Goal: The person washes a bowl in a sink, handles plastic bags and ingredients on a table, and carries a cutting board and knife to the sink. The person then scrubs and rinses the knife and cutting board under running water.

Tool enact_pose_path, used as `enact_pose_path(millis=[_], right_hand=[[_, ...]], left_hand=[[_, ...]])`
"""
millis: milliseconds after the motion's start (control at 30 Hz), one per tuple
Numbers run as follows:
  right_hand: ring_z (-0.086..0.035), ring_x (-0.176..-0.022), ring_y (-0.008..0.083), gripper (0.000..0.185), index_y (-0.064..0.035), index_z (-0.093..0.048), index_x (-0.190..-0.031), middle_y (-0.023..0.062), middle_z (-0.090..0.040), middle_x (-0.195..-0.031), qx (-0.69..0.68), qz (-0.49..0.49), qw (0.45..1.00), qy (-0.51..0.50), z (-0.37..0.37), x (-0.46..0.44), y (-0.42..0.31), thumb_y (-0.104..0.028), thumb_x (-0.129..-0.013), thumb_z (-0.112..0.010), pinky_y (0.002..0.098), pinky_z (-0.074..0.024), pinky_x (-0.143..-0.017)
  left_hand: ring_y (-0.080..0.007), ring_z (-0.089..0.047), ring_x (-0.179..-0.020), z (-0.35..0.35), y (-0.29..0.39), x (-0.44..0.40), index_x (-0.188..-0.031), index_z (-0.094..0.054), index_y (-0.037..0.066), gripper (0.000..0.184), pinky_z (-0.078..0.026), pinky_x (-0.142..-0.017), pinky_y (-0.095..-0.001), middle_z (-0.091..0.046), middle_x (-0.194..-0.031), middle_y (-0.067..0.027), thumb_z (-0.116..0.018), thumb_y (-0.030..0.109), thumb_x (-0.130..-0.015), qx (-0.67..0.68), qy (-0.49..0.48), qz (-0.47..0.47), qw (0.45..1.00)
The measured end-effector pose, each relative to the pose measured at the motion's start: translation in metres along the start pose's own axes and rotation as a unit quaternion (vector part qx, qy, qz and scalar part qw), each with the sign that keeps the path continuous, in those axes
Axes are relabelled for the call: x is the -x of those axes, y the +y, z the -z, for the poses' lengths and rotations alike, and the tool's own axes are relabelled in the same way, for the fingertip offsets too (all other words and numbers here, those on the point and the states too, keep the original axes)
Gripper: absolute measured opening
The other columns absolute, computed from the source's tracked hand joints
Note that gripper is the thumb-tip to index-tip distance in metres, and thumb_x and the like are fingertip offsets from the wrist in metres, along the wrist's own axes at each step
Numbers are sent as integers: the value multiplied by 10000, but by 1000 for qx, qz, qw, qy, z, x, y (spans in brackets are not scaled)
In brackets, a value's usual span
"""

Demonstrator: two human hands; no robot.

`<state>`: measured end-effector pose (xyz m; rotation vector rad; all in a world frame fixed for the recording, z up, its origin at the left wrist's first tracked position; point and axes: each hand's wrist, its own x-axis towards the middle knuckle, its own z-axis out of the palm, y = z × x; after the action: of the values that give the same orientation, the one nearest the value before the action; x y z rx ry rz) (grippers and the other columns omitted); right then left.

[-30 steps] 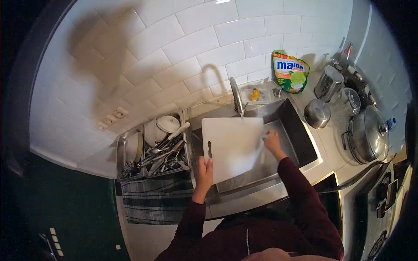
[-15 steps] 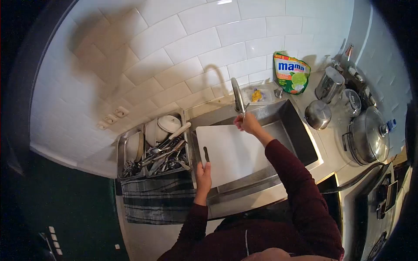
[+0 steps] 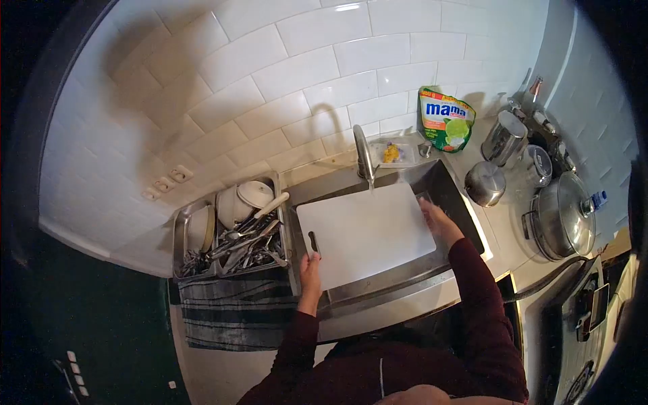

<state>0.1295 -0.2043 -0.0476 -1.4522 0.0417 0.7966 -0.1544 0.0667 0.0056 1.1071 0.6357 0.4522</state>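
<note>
A white cutting board [image 3: 368, 233] lies tilted over the metal sink [image 3: 466, 223], its dark handle slot at the left. My left hand [image 3: 310, 277] grips the board's lower left edge below the slot. At the right edge is my right hand [image 3: 439, 219], closed against the board with fingertips near its upper right corner. The faucet [image 3: 363, 152] stands behind the board, and its spout ends just above the board's back edge, with what looks like a thin stream of water.
Left of the sink, a metal rack [image 3: 233, 271] holds dishes and cutlery, beside a striped cloth [image 3: 233, 314]. A green pouch [image 3: 445, 121] and a tray with a yellow item [image 3: 391, 154] stand behind. Right are a metal bowl [image 3: 485, 183] and a lidded pot [image 3: 567, 216].
My right hand has moved from the faucet to the board's right edge. The board's right side has risen, and its lower left stays in my left hand.
</note>
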Motion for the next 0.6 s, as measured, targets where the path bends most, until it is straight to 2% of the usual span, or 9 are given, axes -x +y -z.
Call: enact_pose_path(millis=[33,100,167,233,300,333,433,533,600], right_hand=[[-565,-886,195,489,-23,-538,-1084,91,-585,-1006,-104,-55,991,-69,0,6,1,-448,-857,-458,348,-453,-754],[-557,-914,197,498,-24,-506,-1125,102,-575,-1030,-83,-25,993,-84,-5,11,1,-443,-865,-444,356,-440,-797],[-550,-940,219,518,-41,-479,-1164,121,-563,-1059,-44,13,994,-103,-11,6,8,-461,-866,-425,371,-437,-810],[-541,-946,209,513,-57,-470,-1178,102,-545,-1099,11,-75,988,-133,-11,-25,36,-455,-856,-426,385,-447,-774],[-553,-826,199,477,-75,-504,-1141,90,-572,-1026,97,-104,980,-136,-36,-29,33,-441,-844,-429,368,-460,-652],[-571,-702,194,447,-86,-542,-1097,88,-608,-933,152,-88,977,-122,-64,-34,30,-431,-835,-432,344,-468,-548],[-506,-492,213,399,-43,-598,-963,118,-616,-768,375,-22,917,-130,-112,-85,41,-387,-803,-476,298,-407,-407],[-524,-478,218,298,-11,-604,-781,136,-588,-673,417,117,889,-148,-137,-78,3,-294,-766,-513,330,-401,-375],[-541,-485,232,194,-33,-567,-698,99,-564,-636,538,38,833,-126,-163,-117,-11,-220,-747,-550,354,-393,-369]], left_hand=[[-113,-500,-774,3,-5,-1,-967,-497,34,225,-409,-689,-256,-522,-855,-13,-499,241,-881,-4,1,6,1000],[-116,-506,-792,2,-4,3,-1006,-500,24,231,-417,-705,-268,-536,-885,-16,-509,214,-874,-11,6,21,1000],[-116,-502,-790,-8,12,16,-1014,-498,23,235,-414,-709,-268,-537,-883,-23,-508,213,-875,-56,11,-24,998],[-119,-507,-773,-24,39,34,-995,-496,18,226,-414,-697,-268,-541,-861,-30,-502,210,-877,-108,13,-75,991],[-124,-520,-740,-37,63,49,-948,-495,9,209,-417,-669,-268,-549,-817,-38,-494,206,-878,-165,18,-138,976],[-126,-525,-743,-37,73,53,-951,-493,2,209,-419,-671,-272,-558,-821,-52,-490,197,-878,-216,32,-142,965],[-132,-541,-747,-29,97,62,-958,-492,-14,207,-425,-674,-282,-580,-832,-90,-481,176,-876,-315,65,-158,934],[-139,-551,-735,-20,110,64,-965,-496,-15,203,-428,-670,-285,-591,-830,-107,-478,165,-874,-294,79,-181,935],[-143,-553,-725,-14,109,64,-968,-499,-14,201,-429,-664,-283,-592,-820,-100,-478,162,-873,-268,84,-187,941]])
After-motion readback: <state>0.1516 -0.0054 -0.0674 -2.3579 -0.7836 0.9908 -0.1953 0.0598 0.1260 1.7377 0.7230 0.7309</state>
